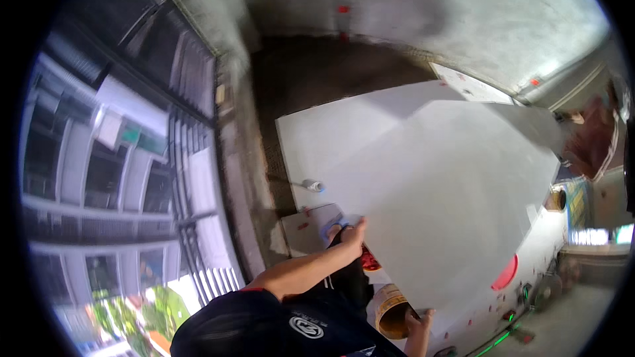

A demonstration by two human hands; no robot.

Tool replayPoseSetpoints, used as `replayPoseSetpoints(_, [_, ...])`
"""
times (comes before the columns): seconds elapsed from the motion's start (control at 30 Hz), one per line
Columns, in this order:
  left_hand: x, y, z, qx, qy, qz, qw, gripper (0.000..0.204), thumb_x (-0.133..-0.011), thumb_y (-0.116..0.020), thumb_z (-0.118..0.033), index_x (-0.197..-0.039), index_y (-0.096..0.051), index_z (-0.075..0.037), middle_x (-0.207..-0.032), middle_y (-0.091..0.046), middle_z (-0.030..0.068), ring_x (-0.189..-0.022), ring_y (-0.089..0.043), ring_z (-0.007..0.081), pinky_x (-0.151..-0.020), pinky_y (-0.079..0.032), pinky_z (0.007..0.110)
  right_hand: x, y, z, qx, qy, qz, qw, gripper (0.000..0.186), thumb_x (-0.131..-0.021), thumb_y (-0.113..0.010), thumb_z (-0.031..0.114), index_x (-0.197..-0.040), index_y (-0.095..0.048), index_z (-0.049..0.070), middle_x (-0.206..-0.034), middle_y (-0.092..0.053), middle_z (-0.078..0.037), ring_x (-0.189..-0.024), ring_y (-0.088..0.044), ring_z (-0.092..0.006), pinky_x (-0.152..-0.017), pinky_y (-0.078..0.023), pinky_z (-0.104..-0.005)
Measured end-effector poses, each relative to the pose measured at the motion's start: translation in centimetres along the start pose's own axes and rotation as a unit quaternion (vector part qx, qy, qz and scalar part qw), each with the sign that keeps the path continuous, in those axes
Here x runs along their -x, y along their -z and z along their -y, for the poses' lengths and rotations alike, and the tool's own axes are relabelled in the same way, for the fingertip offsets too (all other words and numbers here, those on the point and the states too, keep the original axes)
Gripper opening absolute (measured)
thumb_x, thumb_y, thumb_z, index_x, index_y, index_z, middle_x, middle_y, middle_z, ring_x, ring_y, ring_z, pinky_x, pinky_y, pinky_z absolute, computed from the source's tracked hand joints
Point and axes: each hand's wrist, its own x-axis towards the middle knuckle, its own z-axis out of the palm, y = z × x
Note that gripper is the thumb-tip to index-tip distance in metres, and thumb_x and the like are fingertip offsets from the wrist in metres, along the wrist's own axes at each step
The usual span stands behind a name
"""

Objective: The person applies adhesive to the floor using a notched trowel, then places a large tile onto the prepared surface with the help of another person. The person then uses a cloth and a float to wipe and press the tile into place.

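Note:
A large white board (450, 185) spreads out in front of me. At its near left edge is my left hand (354, 235), closed on the edge with the thumb over the top face. Further right along this edge, my right hand (419, 328) grips the board as well, its fingers partly hidden. Beneath the edge, between me and the board, stands an open round bucket (389, 301) with a yellowish wall and a brown inside. The board covers part of its rim. Some red material (370, 262) lies just past my left hand.
A small white roll or bottle (313, 186) lies at the left. A red disc (506, 273) is at the right, near another bucket (557, 199). Window bars (188, 158) line the left side, a concrete wall (463, 6) the back. A blurred reddish-brown shape (591, 139) is far right.

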Motion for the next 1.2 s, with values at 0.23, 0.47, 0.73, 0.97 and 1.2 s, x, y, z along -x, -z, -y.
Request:
replayPoseSetpoints(0.23, [-3.8, -1.3, -4.2, 0.052, 0.105, 0.069, 0.991, 0.048, -0.089, -0.060, -0.059, -0.111, -0.064, -0.017, -0.088, -0.070, -0.0015, -0.056, -0.056, 0.0116, -0.049, -0.032, 0.028, -3.4, -5.0, -1.9, 0.041, 0.074, 0.026, 0.996, 0.052, -0.097, -0.051, 0.051, -0.133, -0.046, 0.014, -0.131, -0.050, -0.007, -0.114, -0.051, -0.0265, -0.089, -0.049, -0.0436])
replayPoseSetpoints(0.47, [-7.8, -4.4, -7.4, 0.012, 0.136, -0.010, 0.991, 0.048, -0.091, -0.055, -0.063, -0.099, -0.064, -0.017, -0.082, -0.068, 0.0004, -0.059, -0.059, 0.0122, -0.048, -0.032, 0.027, -0.4, -13.8, -2.7, 0.089, 0.107, -0.033, 0.990, 0.058, -0.099, -0.045, 0.054, -0.139, -0.041, 0.012, -0.133, -0.047, -0.010, -0.114, -0.049, -0.0290, -0.093, -0.048, -0.0458])
replayPoseSetpoints(0.73, [-13.9, -6.1, -18.9, 0.069, 0.100, 0.037, 0.992, 0.049, -0.092, -0.056, -0.059, -0.110, -0.063, -0.013, -0.095, -0.070, 0.0035, -0.069, -0.065, 0.0173, -0.058, -0.049, 0.032, -4.4, -23.0, -9.2, 0.062, 0.051, -0.004, 0.997, 0.056, -0.096, -0.049, 0.055, -0.133, -0.047, 0.014, -0.131, -0.052, -0.008, -0.114, -0.053, -0.0270, -0.094, -0.050, -0.0428])
replayPoseSetpoints(0.97, [-24.1, -2.4, -30.1, -0.016, 0.070, 0.045, 0.996, 0.051, -0.092, -0.056, -0.058, -0.115, -0.060, -0.012, -0.096, -0.067, 0.0027, -0.077, -0.064, 0.0154, -0.066, -0.048, 0.033, -3.1, -33.6, -22.0, 0.066, 0.037, -0.058, 0.995, 0.065, -0.094, -0.047, 0.061, -0.139, -0.043, 0.014, -0.134, -0.050, -0.008, -0.120, -0.050, -0.0284, -0.097, -0.049, -0.0441])
replayPoseSetpoints(1.2, [-35.6, 0.8, -40.0, -0.047, 0.025, -0.031, 0.998, 0.067, -0.092, -0.061, -0.052, -0.132, -0.045, 0.000, -0.120, -0.060, 0.0132, -0.098, -0.064, 0.0254, -0.074, -0.054, 0.043, -1.1, -42.7, -35.9, 0.032, 0.015, -0.051, 0.998, 0.068, -0.092, -0.047, 0.065, -0.138, -0.045, 0.016, -0.140, -0.048, -0.008, -0.121, -0.049, -0.0314, -0.099, -0.047, -0.0493])
